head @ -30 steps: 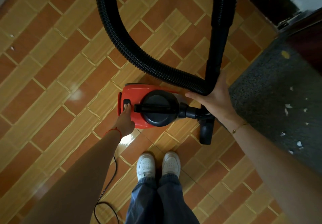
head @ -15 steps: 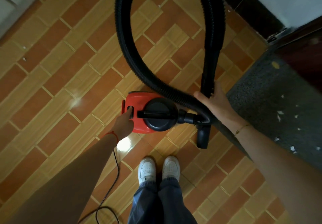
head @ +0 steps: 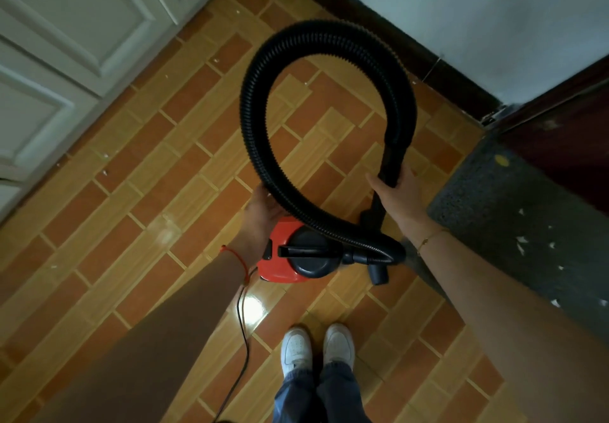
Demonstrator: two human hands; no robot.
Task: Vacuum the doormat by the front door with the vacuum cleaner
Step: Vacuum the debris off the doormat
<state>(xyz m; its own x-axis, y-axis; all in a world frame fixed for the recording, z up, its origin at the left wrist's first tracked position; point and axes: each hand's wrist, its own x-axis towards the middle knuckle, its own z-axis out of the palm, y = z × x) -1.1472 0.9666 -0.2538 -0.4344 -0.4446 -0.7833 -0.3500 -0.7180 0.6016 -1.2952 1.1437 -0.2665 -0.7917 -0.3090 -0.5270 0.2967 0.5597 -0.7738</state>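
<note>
A small red vacuum cleaner (head: 282, 266) with a black lid and handle sits on the tiled floor in front of my feet. Its black ribbed hose (head: 255, 146) rises from the body in a big loop. My right hand (head: 400, 197) is closed around the black wand (head: 393, 155) at the hose's end, and the wand's nozzle (head: 379, 274) hangs beside the vacuum body. My left hand (head: 262, 208) cups the lower left of the hose loop, with its fingers partly hidden behind the hose. The dark grey doormat (head: 501, 225), dotted with white scraps, lies to the right.
A dark door (head: 573, 132) stands beyond the mat, with a white wall (head: 461, 10) and dark baseboard (head: 389, 24) at the back. White panelled doors (head: 66, 43) are at the upper left. The power cord (head: 242, 323) trails back past my left arm. My white shoes (head: 316, 347) stand below.
My left hand has left the switch on the vacuum body and risen to the hose. My view has lifted, so the whole hose loop and the walls now show.
</note>
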